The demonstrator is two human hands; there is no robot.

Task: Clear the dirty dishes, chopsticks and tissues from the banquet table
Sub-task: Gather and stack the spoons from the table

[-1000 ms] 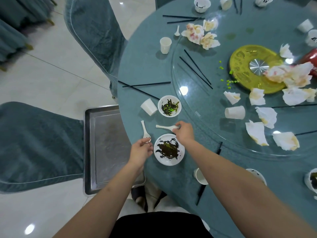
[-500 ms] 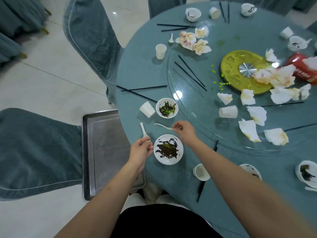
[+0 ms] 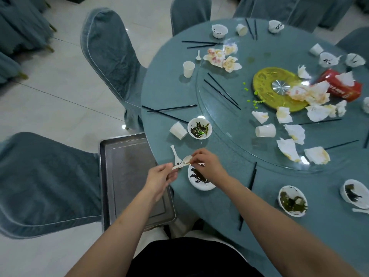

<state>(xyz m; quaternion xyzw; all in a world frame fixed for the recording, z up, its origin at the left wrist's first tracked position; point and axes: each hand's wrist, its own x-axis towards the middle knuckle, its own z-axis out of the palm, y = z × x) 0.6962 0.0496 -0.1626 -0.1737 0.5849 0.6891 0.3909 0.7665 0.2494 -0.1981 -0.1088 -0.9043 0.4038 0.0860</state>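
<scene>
I stand at the near edge of the round teal table [image 3: 165, 92]. My right hand [image 3: 207, 164] pinches the bowl of a white spoon [image 3: 186, 159]. My left hand [image 3: 160, 176] pinches that spoon's handle end. A second white spoon [image 3: 174, 152] lies just beyond my left fingertips; whether they hold it too I cannot tell. Under my right hand sits a white plate [image 3: 199, 184] smeared with dark sauce. Beyond it stand a small bowl of greens [image 3: 199, 128] and a tipped paper cup [image 3: 178, 130]. Black chopsticks [image 3: 169, 109] lie crossed farther back.
A steel tray [image 3: 129, 176] sits beside the table at my left, between two covered chairs [image 3: 40, 182]. The glass turntable [image 3: 229, 120] carries stained tissues [image 3: 287, 148], a cup [image 3: 265, 130], chopsticks and a red tissue box [image 3: 339, 86]. Dirty bowls [image 3: 292, 200] stand to my right.
My right hand has lifted the spoon off the table and carried it left to my left hand, which now takes its handle. The view has tilted up.
</scene>
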